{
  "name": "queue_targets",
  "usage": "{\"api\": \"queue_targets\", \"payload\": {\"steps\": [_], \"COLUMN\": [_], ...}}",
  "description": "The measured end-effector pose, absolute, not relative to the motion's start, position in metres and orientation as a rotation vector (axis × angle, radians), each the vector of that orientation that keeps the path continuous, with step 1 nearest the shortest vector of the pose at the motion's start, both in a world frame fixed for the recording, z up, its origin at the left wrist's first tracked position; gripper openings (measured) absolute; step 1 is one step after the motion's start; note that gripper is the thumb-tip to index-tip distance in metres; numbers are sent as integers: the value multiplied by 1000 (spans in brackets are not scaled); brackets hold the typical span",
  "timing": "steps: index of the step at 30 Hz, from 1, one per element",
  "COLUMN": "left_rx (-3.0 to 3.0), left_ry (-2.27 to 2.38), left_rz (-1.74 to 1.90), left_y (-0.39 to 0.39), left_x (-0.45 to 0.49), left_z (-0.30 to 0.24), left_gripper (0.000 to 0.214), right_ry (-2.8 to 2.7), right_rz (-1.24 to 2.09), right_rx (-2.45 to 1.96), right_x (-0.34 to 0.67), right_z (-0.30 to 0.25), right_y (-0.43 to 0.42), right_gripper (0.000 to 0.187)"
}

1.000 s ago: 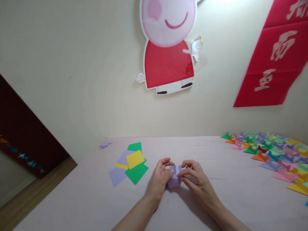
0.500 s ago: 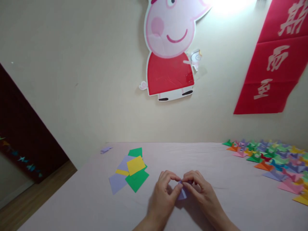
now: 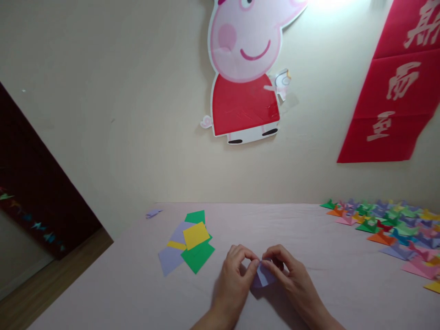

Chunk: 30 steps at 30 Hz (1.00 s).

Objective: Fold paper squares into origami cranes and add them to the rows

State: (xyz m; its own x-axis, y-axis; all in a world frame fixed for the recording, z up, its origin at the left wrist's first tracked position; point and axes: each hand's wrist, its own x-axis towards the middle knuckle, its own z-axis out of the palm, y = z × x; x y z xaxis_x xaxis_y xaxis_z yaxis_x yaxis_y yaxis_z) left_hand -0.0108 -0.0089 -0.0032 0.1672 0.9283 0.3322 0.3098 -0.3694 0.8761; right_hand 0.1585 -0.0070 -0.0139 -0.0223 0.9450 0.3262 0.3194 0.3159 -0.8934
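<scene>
A small folded purple paper piece (image 3: 263,276) lies between both hands near the front of the pink table (image 3: 309,238). My left hand (image 3: 235,280) pinches its top left edge with thumb and forefinger. From the right, my right hand (image 3: 292,279) pinches the same top edge, its fingers curled over the paper. Fingertips of both hands meet above the piece, which rests against the tabletop.
Loose flat paper squares (image 3: 192,243) in green, yellow and purple lie left of the hands. A small purple folded piece (image 3: 153,213) sits at the table's back left. Several coloured folded paper figures (image 3: 388,224) crowd the right side. A wall with a cartoon pig cutout (image 3: 245,68) and a red banner (image 3: 392,87) stands behind.
Both hands came together and closed over the purple paper, folding it from a wider open shape into a narrower one. The view tilted up slightly.
</scene>
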Motion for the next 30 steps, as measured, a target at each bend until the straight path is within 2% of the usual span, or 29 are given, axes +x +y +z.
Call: {"api": "queue_targets", "payload": {"steps": [8, 12, 14, 19, 25, 28, 30], "left_rx": [1842, 1802, 1781, 1548, 1288, 1362, 1501], "left_ry": [1180, 1198, 1187, 1059, 1051, 1121, 1171], "left_rz": [1259, 1398, 1416, 1154, 1185, 1186, 1158], "left_y": [-7, -11, -15, -23, -18, -15, -14], "left_x": [-13, -12, -9, 3, 5, 1, -1], "left_z": [-1, 6, 7, 0, -7, -8, -8], "left_gripper": [13, 10, 14, 25, 41, 32, 20], "right_ry": [-1601, -1573, -1539, -1624, -1923, -1966, -1929], "right_rz": [759, 712, 627, 335, -20, -124, -181], "right_rx": [-1145, -1137, -1117, -1002, -955, -963, -982], "right_x": [157, 158, 160, 163, 155, 154, 155], "right_z": [-12, -8, -7, -7, -10, -9, -8], "right_y": [-9, -8, -7, -8, -15, -18, -18], "right_gripper": [26, 28, 26, 20, 13, 4, 12]}}
